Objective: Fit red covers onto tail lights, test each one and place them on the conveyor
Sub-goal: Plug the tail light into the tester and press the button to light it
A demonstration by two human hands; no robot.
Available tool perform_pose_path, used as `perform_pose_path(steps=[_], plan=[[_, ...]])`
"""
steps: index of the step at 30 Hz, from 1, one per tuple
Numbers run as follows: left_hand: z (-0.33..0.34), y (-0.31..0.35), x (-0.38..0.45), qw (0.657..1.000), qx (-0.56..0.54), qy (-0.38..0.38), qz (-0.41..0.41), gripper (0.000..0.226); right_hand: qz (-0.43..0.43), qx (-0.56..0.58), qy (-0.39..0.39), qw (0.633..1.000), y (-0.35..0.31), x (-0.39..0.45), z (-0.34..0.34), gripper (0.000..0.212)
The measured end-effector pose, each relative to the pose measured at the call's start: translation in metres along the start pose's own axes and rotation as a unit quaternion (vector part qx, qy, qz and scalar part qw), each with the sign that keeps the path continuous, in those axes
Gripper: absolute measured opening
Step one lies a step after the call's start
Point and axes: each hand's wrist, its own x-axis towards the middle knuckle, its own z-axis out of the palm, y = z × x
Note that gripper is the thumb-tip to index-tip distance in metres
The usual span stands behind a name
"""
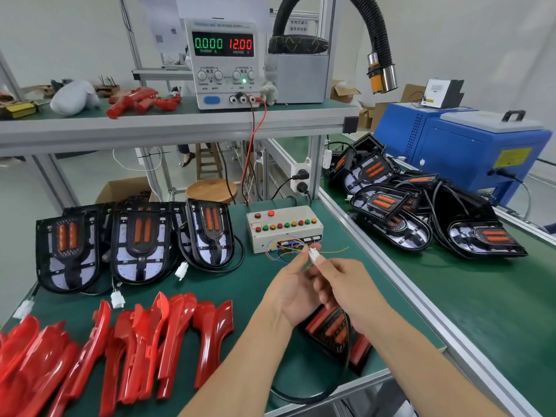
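Observation:
My left hand [293, 291] and my right hand [346, 288] meet in front of the test box [284, 228]. Together they pinch white connectors [313, 254]; coloured wires run from there back to the box. A tail light with a red cover fitted [338, 329] lies on the green mat under my forearms, its black cable looping toward the bench edge. Three uncovered tail lights [140, 242] stand in a row at the left. Several loose red covers [126, 341] lie in front of them.
A power supply [224, 63] on the upper shelf reads 0.000 and 12.00. On the right, the green conveyor [481, 296] carries a pile of tail lights [421, 206]. Behind it is a blue machine [469, 149]. A black hose [379, 40] hangs overhead.

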Motion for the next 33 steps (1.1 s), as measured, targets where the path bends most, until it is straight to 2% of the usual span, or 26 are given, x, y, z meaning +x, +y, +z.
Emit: perform_pose_path(steps=[14,20,22,23,25,27,29,30,32,33], plan=[[0.004,-0.006,-0.01,0.997,-0.066,0.049,0.001,0.029,-0.009,0.034,0.087,0.996,0.014,-0.003,0.024,0.042],[0.0,-0.005,-0.013,0.996,-0.074,0.04,-0.011,0.033,-0.001,0.031,0.086,0.996,0.012,-0.009,0.028,0.043],[-0.001,0.0,-0.014,0.998,-0.052,0.032,-0.022,0.03,-0.007,-0.029,0.067,0.997,0.004,-0.011,0.023,0.046],[-0.001,0.003,-0.014,0.998,-0.047,0.034,-0.028,0.026,-0.02,-0.11,0.059,0.992,0.001,-0.011,0.016,0.049],[-0.003,0.008,-0.011,0.996,-0.068,0.061,-0.025,0.021,-0.065,-0.291,0.076,0.951,-0.001,-0.017,-0.004,0.051],[-0.008,0.009,-0.009,0.992,-0.058,0.108,-0.014,0.023,-0.093,-0.381,0.136,0.91,0.004,-0.027,-0.03,0.048],[-0.014,0.009,-0.009,0.987,-0.003,0.159,-0.008,0.025,-0.073,-0.377,0.213,0.898,0.018,-0.038,-0.06,0.036],[-0.017,0.008,-0.01,0.982,0.028,0.186,-0.002,0.026,-0.033,-0.375,0.238,0.895,0.028,-0.041,-0.073,0.036],[-0.021,0.006,-0.011,0.968,0.082,0.237,0.009,0.024,0.056,-0.362,0.23,0.901,0.049,-0.047,-0.088,0.053],[-0.023,0.006,-0.012,0.961,0.104,0.256,0.013,0.022,0.088,-0.326,0.21,0.917,0.058,-0.051,-0.091,0.057]])
